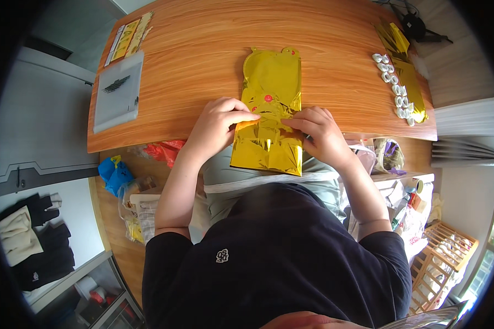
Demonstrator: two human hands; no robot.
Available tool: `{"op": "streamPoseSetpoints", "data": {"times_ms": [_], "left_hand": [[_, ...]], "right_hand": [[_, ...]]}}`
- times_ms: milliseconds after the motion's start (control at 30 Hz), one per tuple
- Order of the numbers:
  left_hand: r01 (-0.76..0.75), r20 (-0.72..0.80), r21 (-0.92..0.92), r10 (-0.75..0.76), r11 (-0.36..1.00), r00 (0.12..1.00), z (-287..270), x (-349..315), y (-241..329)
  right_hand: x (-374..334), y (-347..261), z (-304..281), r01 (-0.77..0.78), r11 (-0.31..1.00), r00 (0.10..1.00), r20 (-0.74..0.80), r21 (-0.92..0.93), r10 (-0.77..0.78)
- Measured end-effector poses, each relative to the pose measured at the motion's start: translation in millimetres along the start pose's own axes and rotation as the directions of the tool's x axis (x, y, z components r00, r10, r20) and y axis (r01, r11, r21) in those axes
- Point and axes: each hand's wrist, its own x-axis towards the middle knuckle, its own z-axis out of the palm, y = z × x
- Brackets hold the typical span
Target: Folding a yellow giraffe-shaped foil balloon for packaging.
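Observation:
A flat gold foil balloon (273, 71), uninflated, lies lengthwise over the near edge of the table, its lower end overhanging above my lap. Two small rounded tabs stick up at its far end, and red round marks show on its surface. The foil is creased across the middle. On its left edge, my left hand (220, 122) grips the foil with thumb and fingers. Opposite it, my right hand (319, 130) pinches the foil near the right edge, fingers bent. The fingertips of the right hand are partly hidden.
On the wooden table (192, 49), clear plastic bags (108, 112) with thin dark pieces lie at left, flat packets (127, 39) behind them. Small white rolls (395, 89) line the right side beside more gold foil (409, 82). A black cabled object (416, 26) lies far right.

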Motion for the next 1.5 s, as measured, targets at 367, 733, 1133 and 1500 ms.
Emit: {"op": "streamPoseSetpoints", "data": {"times_ms": [367, 733, 1133, 1500], "left_hand": [[0.084, -0.048, -0.098, -0.089, 0.992, 0.995, 5, 3, -7], [0.414, -0.075, -0.268, -0.447, 0.870, 0.891, 4, 14, 15], [0.345, -0.242, -0.258, -0.406, 0.902, 0.881, 13, 19, 9], [-0.057, -0.165, 0.427, 0.139, 0.903, 0.976, 33, 8, 26]], "right_hand": [[-3, 6, 7, -0.168, 0.982, 0.985, -0.033, 0.085, 0.171], [11, -3, 15, -0.422, 0.800, 0.845, -0.134, 0.426, 0.518], [22, -6, 15, -0.430, 0.826, 0.840, -0.174, 0.364, 0.513], [33, -9, 9, -0.514, 0.816, 0.817, -0.137, 0.265, 0.559]]}}
